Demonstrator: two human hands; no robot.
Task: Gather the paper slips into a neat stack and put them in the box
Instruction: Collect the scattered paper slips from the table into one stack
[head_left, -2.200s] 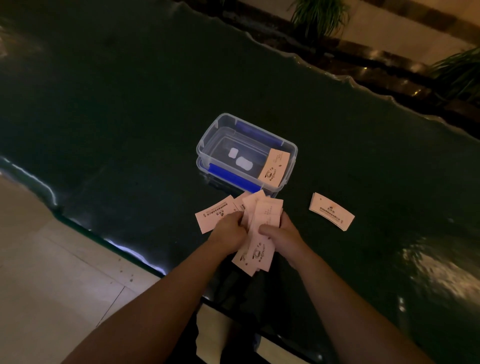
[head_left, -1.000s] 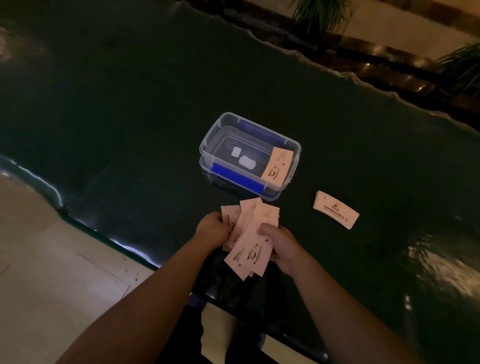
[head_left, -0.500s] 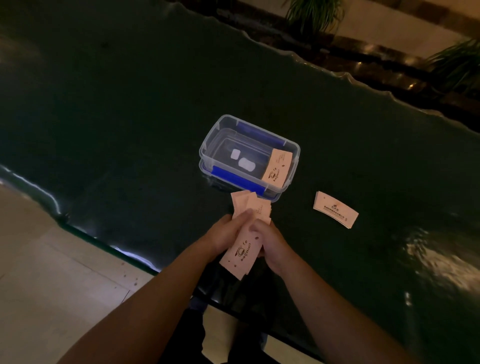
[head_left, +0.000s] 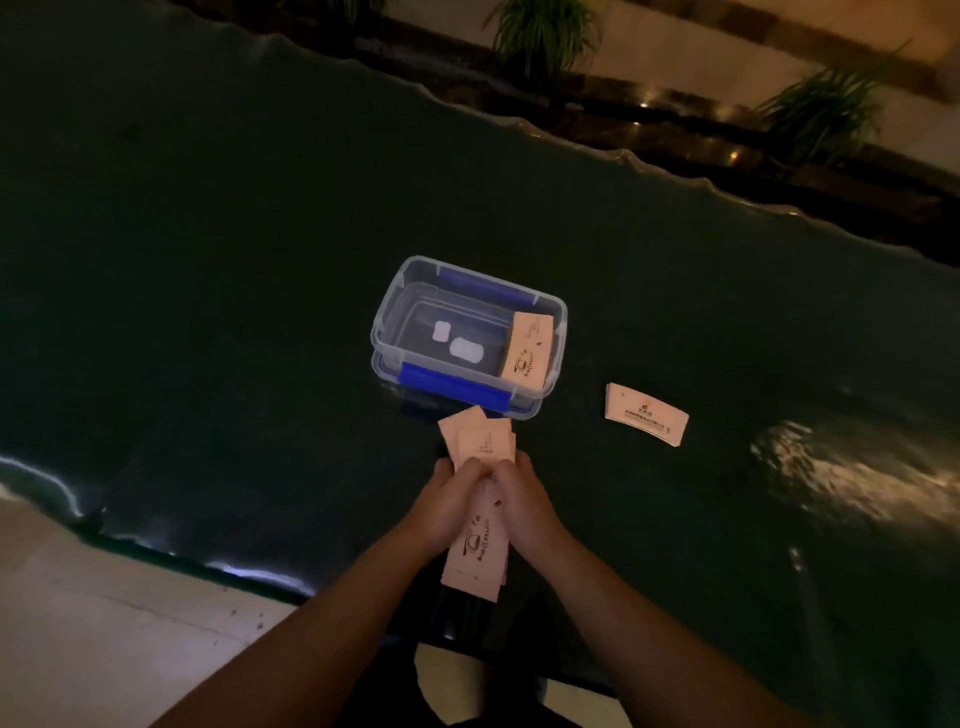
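Now both hands, left (head_left: 451, 501) and right (head_left: 524, 506), are squeezing the thin, bendy slips (head_left: 480, 499) by their sides, fingers closed around them.

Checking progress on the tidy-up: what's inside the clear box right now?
Inside the clear box, one paper slip leans against the right wall. Two small white patches show at the bottom; what they are is unclear. The floor beneath the slip is hidden.

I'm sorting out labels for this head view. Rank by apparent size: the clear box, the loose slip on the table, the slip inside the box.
1. clear box, largest by far.
2. loose slip on the table.
3. slip inside the box; looks about the same, so unranked.
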